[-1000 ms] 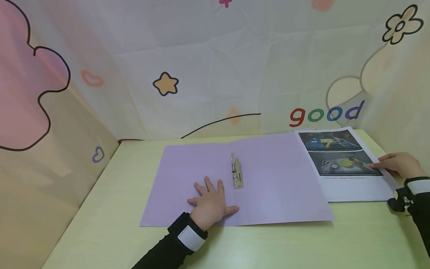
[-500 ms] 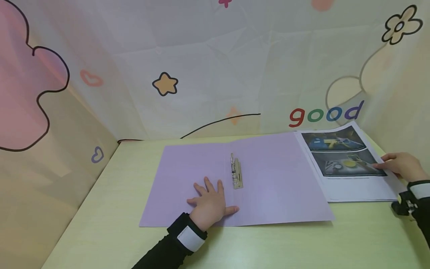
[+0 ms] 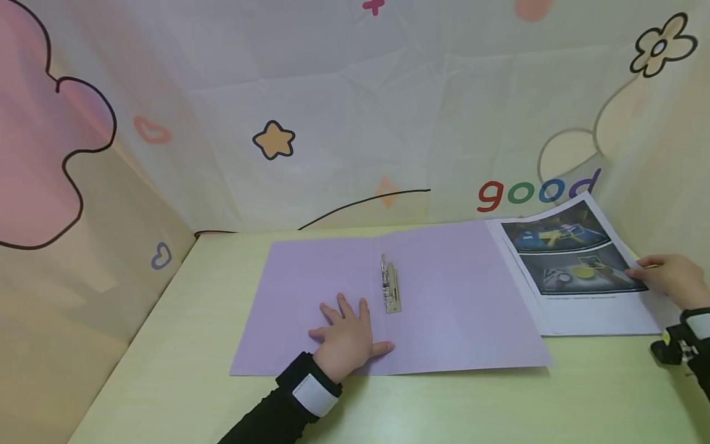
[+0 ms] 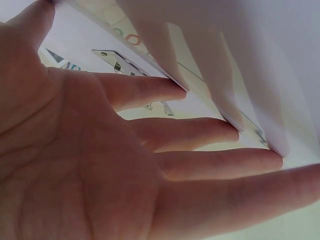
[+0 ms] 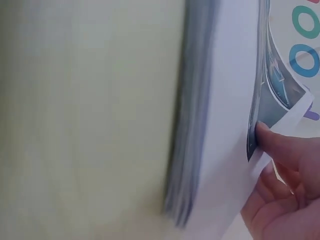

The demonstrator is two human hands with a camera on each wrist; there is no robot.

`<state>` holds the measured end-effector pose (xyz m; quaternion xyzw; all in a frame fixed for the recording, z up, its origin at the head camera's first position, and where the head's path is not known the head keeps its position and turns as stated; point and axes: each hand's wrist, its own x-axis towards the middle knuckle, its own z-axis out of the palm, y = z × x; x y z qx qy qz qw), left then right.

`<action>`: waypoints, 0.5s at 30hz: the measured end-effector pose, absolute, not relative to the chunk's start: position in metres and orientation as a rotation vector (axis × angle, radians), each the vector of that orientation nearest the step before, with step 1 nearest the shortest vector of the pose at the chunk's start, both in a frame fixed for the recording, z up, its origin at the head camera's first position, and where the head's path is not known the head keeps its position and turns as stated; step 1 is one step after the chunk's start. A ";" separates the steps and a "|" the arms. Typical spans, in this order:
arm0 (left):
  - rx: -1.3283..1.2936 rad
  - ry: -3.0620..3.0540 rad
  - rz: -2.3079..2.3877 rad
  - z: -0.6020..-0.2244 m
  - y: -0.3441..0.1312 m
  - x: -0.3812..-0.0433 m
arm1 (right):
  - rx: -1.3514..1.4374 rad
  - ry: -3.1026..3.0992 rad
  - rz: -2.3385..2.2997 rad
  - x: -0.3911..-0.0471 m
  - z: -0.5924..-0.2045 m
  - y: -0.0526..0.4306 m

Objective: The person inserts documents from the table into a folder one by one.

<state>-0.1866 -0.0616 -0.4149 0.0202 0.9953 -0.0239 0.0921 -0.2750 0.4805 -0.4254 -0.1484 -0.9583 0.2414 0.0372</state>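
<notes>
A light purple file folder [image 3: 455, 296] lies spread out flat, with a metal clip [image 3: 391, 287] near its fold. Fingers spread, my left hand [image 3: 346, 345] rests on the folder's lower part left of the clip; the left wrist view shows its palm side and straight fingers. Right of the folder is a stack of printed paper [image 3: 599, 314] with two dark pictures on top. My right hand [image 3: 673, 280] pinches the right edge of the paper between thumb and fingers. The upper right corner curls up. In the right wrist view, several page edges [image 5: 192, 150] show as layers.
The pale yellow table [image 3: 444, 413] extends in front of the folder. Behind it hangs a printed cloth backdrop [image 3: 344, 123] with coloured letters and a star. Side walls of cloth stand at left and right.
My right hand has moved slightly right with the paper's edge. The top sheet has shifted right and its upper right corner has risen. My left hand and the folder stay in place.
</notes>
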 end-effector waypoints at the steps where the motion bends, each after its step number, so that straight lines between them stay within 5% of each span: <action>1: 0.060 2.954 -0.074 -0.415 -0.062 -0.187 | -0.440 -2.926 0.739 -0.274 -0.426 0.481; 15: 0.067 2.956 -0.079 -0.415 -0.062 -0.187 | -0.477 -2.881 0.768 -0.265 -0.418 0.474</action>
